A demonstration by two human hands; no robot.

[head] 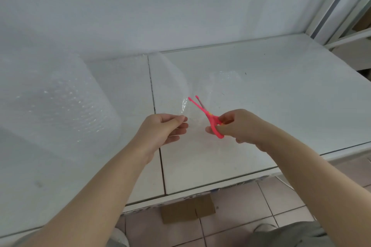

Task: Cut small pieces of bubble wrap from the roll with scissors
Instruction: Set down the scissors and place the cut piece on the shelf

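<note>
White table (pixel 281 86) against a plain white wall; tiled floor (pixel 261 206) near, with a flat cardboard piece (pixel 186 209) under the table edge.

Bubble wrap roll (pixel 56 102) stands far left on the table, large and thick. A loose sheet (pixel 172 78) runs off it to the right, lifted toward the hands at mid-table.

Left hand (pixel 160 130): thumb and fingers pinch the sheet's near edge, holding it up.

Right hand (pixel 239 126): fingers curled through the handles of the pink scissors (pixel 202 111). Blades spread apart in a V, tips pointing away, at or just beside the sheet's edge. Cannot tell whether plastic sits between them.

Progress, as judged: a cut is being set up or is partway along; no finished closing stroke shows. A glossy patch (pixel 226 78) on the table right of the blades may be a cut piece, too faint to confirm. Most of the roll remains, so most of the cutting looks left to do.
</note>
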